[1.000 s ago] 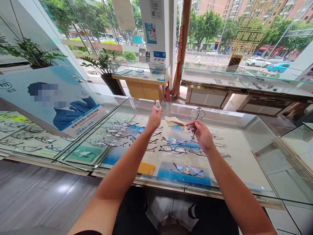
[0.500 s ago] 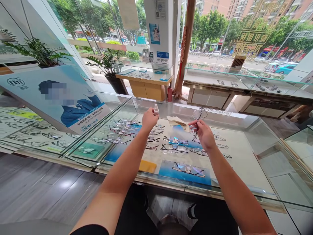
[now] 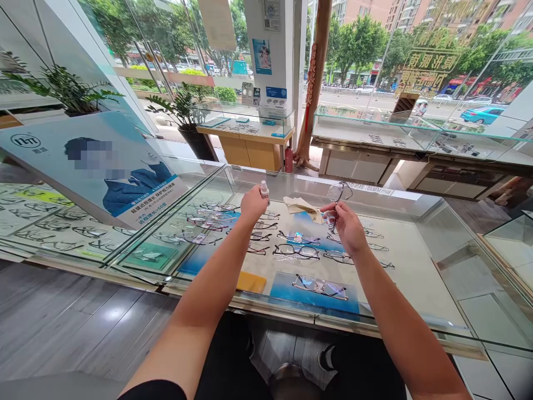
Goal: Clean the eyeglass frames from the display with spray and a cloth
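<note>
My left hand [image 3: 254, 205] is closed around a small white spray bottle [image 3: 264, 190], held upright above the glass counter. In my right hand [image 3: 348, 226] is a pair of eyeglasses [image 3: 340, 191], pinched by the fingers so that one round lens stands above them and the other sits lower, partly behind the fingers. Between the two hands a crumpled beige cloth [image 3: 303, 208] lies on the counter top. Below my wrists, several eyeglass frames [image 3: 296, 252] rest in rows inside the case, and a gold-rimmed pair [image 3: 320, 287] is nearest to me.
The glass display counter [image 3: 420, 328] spans the space before me. A tilted advertising board [image 3: 137, 161] stands on its left part. A yellow item [image 3: 251, 283] lies near the front edge. Farther back are a potted plant [image 3: 197, 141], a fire extinguisher [image 3: 288, 159] and more showcases.
The left hand with the spray bottle has shifted very slightly left and down. My right hand and the eyeglasses stay almost in place. Outside, a blue car has moved left.
</note>
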A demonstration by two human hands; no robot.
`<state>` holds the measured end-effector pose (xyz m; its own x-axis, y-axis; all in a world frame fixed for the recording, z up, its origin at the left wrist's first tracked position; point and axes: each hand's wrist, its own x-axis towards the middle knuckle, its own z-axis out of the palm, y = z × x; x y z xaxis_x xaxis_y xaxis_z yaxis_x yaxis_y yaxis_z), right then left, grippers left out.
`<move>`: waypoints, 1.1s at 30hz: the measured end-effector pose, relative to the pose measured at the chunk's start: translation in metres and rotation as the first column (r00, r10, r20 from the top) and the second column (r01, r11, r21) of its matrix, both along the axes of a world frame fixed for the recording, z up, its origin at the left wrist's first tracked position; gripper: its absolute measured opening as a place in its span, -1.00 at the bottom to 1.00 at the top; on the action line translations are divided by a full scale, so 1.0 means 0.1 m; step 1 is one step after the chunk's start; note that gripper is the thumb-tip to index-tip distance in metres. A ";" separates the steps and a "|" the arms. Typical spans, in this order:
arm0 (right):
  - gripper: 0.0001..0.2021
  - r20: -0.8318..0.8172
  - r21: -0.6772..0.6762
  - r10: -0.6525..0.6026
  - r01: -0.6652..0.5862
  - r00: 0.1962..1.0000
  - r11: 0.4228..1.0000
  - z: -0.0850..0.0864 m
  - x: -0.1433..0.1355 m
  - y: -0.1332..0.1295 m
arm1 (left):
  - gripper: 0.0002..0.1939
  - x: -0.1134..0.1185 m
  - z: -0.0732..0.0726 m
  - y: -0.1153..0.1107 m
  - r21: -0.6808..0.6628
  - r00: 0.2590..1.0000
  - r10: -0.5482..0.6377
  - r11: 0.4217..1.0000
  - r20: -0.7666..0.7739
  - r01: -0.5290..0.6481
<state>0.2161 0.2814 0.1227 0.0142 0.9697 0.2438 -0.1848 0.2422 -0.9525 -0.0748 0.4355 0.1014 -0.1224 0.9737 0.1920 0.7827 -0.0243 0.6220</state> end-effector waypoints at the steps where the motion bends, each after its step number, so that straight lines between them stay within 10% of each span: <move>1: -0.76 -0.010 0.001 0.002 -0.002 1.000 1.000 0.00 0.00 0.00 | -0.77 0.00 0.00 0.00 -0.002 1.000 0.001 1.000 -0.003 -0.001; 7: -0.75 -0.005 -0.002 -0.005 0.005 1.000 1.000 0.00 0.00 0.00 | -0.51 0.06 0.08 -0.08 -0.042 1.000 0.015 0.999 -0.013 -0.015; 12: -0.76 -0.035 0.005 -0.027 0.027 0.999 1.000 0.03 0.02 0.00 | -0.40 0.24 0.27 -0.29 0.353 0.990 0.136 0.929 -0.043 -0.112; 16: -0.77 -0.061 -0.001 -0.046 0.046 0.997 0.999 0.05 0.05 0.00 | -0.62 0.50 0.34 -0.52 0.318 0.966 -0.203 0.916 -0.161 0.246; 20: -0.78 -0.081 -0.005 -0.042 0.041 0.996 0.999 0.04 0.07 0.03 | -0.43 0.78 0.23 -0.77 0.025 0.744 -0.575 0.786 -0.341 0.618; 25: -0.79 -0.106 -0.012 -0.035 0.034 0.994 0.999 0.03 0.05 0.04 | -0.39 0.95 0.08 -0.92 -0.167 0.585 -0.665 0.715 -0.464 0.679; 33: -0.78 -0.094 -0.014 -0.055 0.054 0.994 0.998 0.06 0.02 0.00 | -0.70 0.81 0.13 -0.70 -0.060 0.884 -0.451 0.893 -0.127 0.447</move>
